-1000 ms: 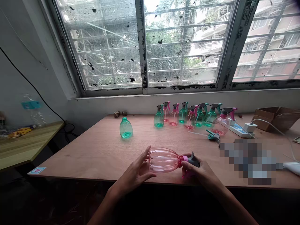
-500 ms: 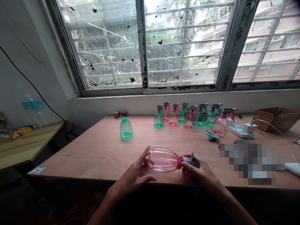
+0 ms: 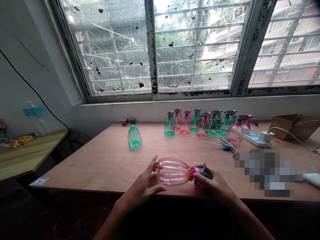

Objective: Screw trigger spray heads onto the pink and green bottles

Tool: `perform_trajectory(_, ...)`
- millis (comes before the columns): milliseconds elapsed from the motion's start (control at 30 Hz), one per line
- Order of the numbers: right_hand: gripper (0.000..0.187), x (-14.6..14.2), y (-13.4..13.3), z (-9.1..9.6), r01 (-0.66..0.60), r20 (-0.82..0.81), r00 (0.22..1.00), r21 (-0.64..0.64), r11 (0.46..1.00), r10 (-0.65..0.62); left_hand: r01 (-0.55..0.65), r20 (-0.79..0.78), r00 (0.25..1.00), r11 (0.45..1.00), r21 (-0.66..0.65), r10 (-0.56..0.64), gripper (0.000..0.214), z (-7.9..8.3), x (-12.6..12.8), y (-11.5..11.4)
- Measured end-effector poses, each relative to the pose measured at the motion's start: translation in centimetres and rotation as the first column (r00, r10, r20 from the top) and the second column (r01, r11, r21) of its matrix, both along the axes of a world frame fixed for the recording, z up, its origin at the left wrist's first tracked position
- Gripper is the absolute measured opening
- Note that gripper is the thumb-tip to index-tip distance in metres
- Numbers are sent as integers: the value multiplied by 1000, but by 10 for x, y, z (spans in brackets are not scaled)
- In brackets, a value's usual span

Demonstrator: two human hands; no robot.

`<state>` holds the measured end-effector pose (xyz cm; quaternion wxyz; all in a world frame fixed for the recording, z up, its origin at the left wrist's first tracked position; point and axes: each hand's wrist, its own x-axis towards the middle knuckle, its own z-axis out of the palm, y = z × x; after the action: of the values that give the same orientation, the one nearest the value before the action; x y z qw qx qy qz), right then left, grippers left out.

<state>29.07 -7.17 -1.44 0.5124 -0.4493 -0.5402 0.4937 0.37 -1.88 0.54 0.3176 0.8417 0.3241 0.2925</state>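
A pink clear spray bottle (image 3: pixel 173 171) lies on its side above the table's front edge, its base to the left. My right hand (image 3: pixel 211 183) is closed around its black and pink spray head (image 3: pixel 203 171) and the neck. At the base, my left hand (image 3: pixel 142 188) is open, thumb and fingers spread; whether the fingertips touch the plastic I cannot tell. A green bottle (image 3: pixel 135 137) without a spray head stands upright beyond my left hand. To the right, a loose green trigger head (image 3: pixel 227 145) with a thin tube lies on the table.
Several green and pink spray bottles (image 3: pixel 195 123) with heads stand along the back of the wooden table (image 3: pixel 95 163). A power strip (image 3: pixel 257 138) with cables and a cardboard box (image 3: pixel 295 126) are at the right. A blurred patch (image 3: pixel 267 173) covers the right front.
The pink bottle's base has shifted slightly left and down, nearer my left palm. My left fingers have moved a little left. My right hand keeps its hold on the spray head.
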Motion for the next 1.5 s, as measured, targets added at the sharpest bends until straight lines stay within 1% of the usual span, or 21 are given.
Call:
perform_trajectory(67, 39, 0, 0, 1, 2, 17, 1000, -8, 1000, -2, 15, 13, 1000, 1000, -8, -15, 88, 1, 0, 0)
perform_trajectory(200, 37, 0, 1, 1, 5, -12, 1000, 14, 1000, -5, 17, 31, 999, 998, 54, -18, 81, -1, 1, 1)
perform_trajectory(267, 36, 0, 1, 1, 8, -29, 1000, 27, 1000, -7, 20, 28, 999, 999, 50, -22, 87, -3, 1, 1)
perform_trajectory(333, 37, -1, 1, 1, 14, -36, 999, 28, 1000, -13, 31, 34, 999, 999, 16, -32, 104, -3, 0, 1)
perform_trajectory(367, 39, -1, 1, 1, 14, -31, 999, 20, 1000, -13, 36, 42, 998, 999, -1, -36, 109, -2, 0, 1)
perform_trajectory(433, 40, -1, 1, 1, 6, -6, 1000, -3, 1000, -6, 33, 45, 998, 999, -6, -33, 104, 0, -1, 1)
perform_trajectory(533, 40, 0, 1, 2, 3, 13, 1000, -26, 1000, -3, 27, 22, 999, 997, 70, -29, 90, 2, -1, 1)
perform_trajectory(667, 36, -1, 0, 4, 10, -15, 1000, -11, 1000, -10, 93, -39, 995, 981, 169, -88, 80, 1, -1, 1)
perform_trajectory(733, 36, -2, -1, 6, 2, -20, 1000, -15, 1000, -2, 99, -60, 994, 980, 175, -90, 88, -1, 0, 1)
perform_trajectory(833, 36, -3, -1, 6, -19, -11, 1000, -40, 999, 18, 74, 40, 996, 976, 203, -84, 99, -4, 3, 3)
perform_trajectory(900, 36, -2, 0, 5, -24, -13, 1000, -43, 999, 24, 57, 88, 993, 966, 253, -82, 95, -5, 4, 3)
perform_trajectory(1000, 35, 1, 0, 1, -10, -26, 1000, -2, 1000, 10, 53, 45, 997, 950, 309, -70, 91, -5, 2, 3)
perform_trajectory(1067, 34, 2, 0, -1, -1, -35, 999, 27, 1000, 2, 53, 13, 998, 961, 272, -59, 91, -4, 0, 2)
perform_trajectory(1133, 34, 2, 0, -1, 8, -45, 999, 35, 999, -7, 41, -5, 999, 981, 191, -40, 84, -4, -2, 2)
perform_trajectory(1200, 35, 2, 1, -2, 22, -49, 999, 26, 999, -20, 22, -15, 1000, 990, 143, -20, 78, -3, -3, 1)
perform_trajectory(1333, 37, 0, 2, -3, 39, -76, 996, 22, 999, -37, 18, 21, 1000, 981, 192, -22, 87, -3, 0, 0)
perform_trajectory(1400, 36, 0, 2, -3, 26, -84, 996, 27, 999, -24, 34, 27, 999, 978, 207, -40, 86, -3, 1, 0)
perform_trajectory(1500, 34, 0, 3, -3, 15, -84, 996, 32, 999, -12, 60, 51, 996, 981, 186, -70, 89, -2, 1, 1)
